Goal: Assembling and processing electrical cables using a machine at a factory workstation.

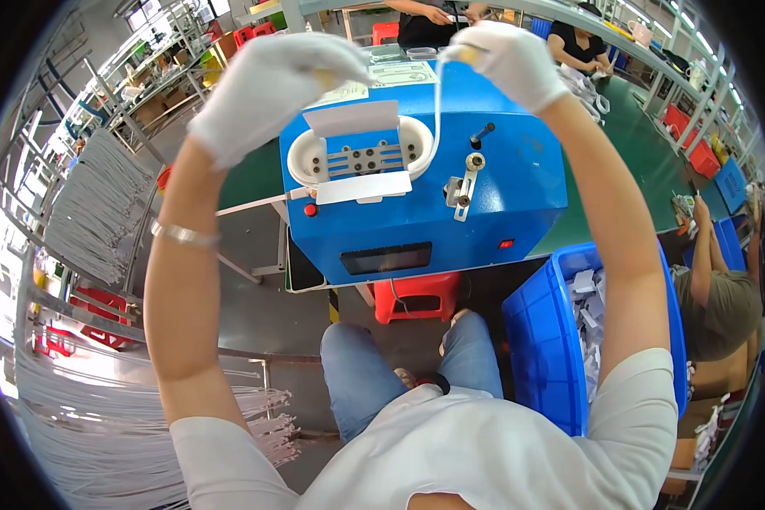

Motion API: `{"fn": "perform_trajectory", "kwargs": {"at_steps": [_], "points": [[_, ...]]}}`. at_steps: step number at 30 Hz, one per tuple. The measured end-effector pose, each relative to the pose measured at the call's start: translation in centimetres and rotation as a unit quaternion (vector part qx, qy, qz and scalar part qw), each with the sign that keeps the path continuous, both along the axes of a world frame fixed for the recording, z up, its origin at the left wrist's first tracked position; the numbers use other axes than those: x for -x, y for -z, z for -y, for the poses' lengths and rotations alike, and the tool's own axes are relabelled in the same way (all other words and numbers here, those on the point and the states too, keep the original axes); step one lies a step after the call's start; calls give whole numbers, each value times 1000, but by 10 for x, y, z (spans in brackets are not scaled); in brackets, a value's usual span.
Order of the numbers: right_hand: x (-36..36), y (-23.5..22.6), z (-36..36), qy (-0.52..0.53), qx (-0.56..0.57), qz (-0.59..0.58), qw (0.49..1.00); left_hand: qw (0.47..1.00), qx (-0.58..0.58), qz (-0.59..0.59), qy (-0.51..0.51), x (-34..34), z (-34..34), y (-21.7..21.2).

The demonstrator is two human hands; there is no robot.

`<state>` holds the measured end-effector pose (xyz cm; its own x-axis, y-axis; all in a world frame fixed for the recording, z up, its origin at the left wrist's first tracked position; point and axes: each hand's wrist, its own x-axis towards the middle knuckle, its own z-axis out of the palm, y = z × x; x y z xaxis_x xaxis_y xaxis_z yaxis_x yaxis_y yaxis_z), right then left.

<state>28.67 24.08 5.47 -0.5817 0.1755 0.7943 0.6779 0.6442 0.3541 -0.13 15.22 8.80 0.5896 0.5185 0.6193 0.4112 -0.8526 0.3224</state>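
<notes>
My gloved left hand [268,85] and right hand [510,61] pinch a white cable [437,110] over the blue winding machine [493,191] on a green workbench [646,144]; a blue bin [544,340] sits beside my knees.

One blue machine [425,183], one blue bin [544,348], two red stools [412,297].

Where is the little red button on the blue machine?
In the head view, the red button sits on the blue machine, left side, just below the white oval tray.

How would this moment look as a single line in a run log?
left hand: gloved, raised over blue machine | right hand: grip on white cable | cable hangs to white winding tray
</notes>
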Motion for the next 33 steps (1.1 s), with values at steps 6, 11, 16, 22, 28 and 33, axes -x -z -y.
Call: {"fn": "perform_trajectory", "kwargs": {"at_steps": [6, 11, 16, 22, 28, 33], "points": [[72, 9, -24, -43, 87, 61, 993, 983, 76, -141, -95, -24, -31, 0], [77, 2, 46, -131, 82, -124, 980, 974, 101, -161, -123, 23, -18, 7], [80, 7, 114, -108, 59, 57, 991, 965, 130, -136, -183, 49, 18, 15], [89, 19, 91, -27, 97, 81, 992, 930, 26, -222, -292, 40, 20, 29], [90, 24, 83, 10, 155, 88, 984, 940, -200, -61, -270, 11, 29, 56], [85, 15, 65, -49, 332, 59, 940, 936, -235, -78, -252, 7, 24, 71]]}}
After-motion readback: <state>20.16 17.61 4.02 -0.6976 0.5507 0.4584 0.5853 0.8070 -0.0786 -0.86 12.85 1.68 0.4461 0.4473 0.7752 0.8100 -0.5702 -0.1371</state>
